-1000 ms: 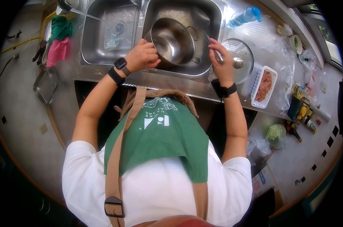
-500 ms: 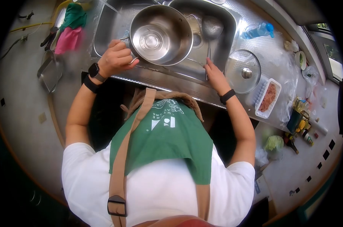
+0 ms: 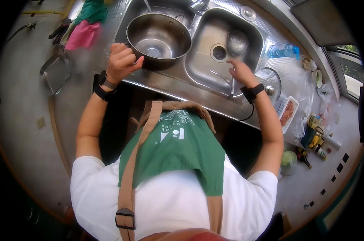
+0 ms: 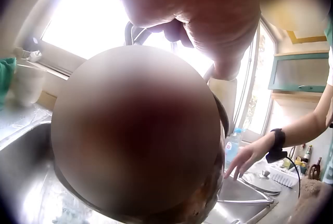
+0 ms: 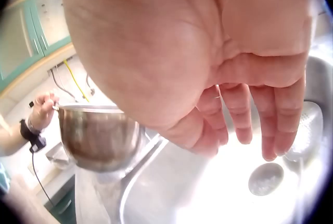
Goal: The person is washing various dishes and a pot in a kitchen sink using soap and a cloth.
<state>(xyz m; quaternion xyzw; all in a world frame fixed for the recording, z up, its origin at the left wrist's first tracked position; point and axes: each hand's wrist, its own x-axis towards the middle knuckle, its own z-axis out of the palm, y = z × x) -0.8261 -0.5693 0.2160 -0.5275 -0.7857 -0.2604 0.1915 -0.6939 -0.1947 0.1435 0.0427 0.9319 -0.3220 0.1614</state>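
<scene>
Left hand [image 3: 121,61] fisted, fingers curled tight; right hand [image 3: 241,72] outstretched, fingers [image 5: 276,125] loosely spread downward.

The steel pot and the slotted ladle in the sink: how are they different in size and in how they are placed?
The steel pot is wide and deep; the slotted ladle is small and shallow with a long thin handle. The left hand grips the pot by its handle above the left basin; the ladle lies in the right basin, just beyond the right hand, whose fingers hang relaxed. Both are bare shiny metal.
</scene>
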